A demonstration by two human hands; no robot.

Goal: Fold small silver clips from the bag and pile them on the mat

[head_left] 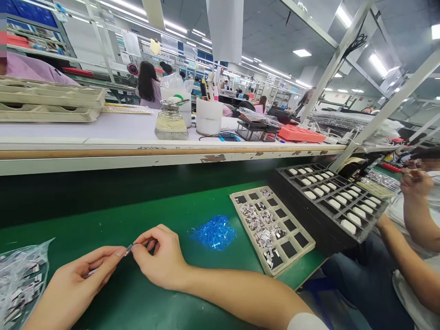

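Between the fingertips of both my hands is a small metallic piece point(128, 249), too small to make out in detail. My left hand point(80, 279) pinches it from the left, thumb and index finger pressed together. From the right, my right hand point(161, 256) pinches at its other end with thumb and forefinger. Beside my left hand lies a clear plastic bag point(25, 279) full of similar small silvery pieces. A heap of blue film strips point(216, 232) rests to the right of my right hand. Beyond it, a beige compartment tray point(238, 211) holds many loose small pieces.
A black foam tray point(285, 176) of white blocks stands at the right, near a co-worker's arm point(402, 256). Across the back, a shelf point(120, 130) bears a glass bottle point(171, 126), a white pen cup point(209, 117) and stacked beige trays point(48, 101). The table point(192, 302) is green.
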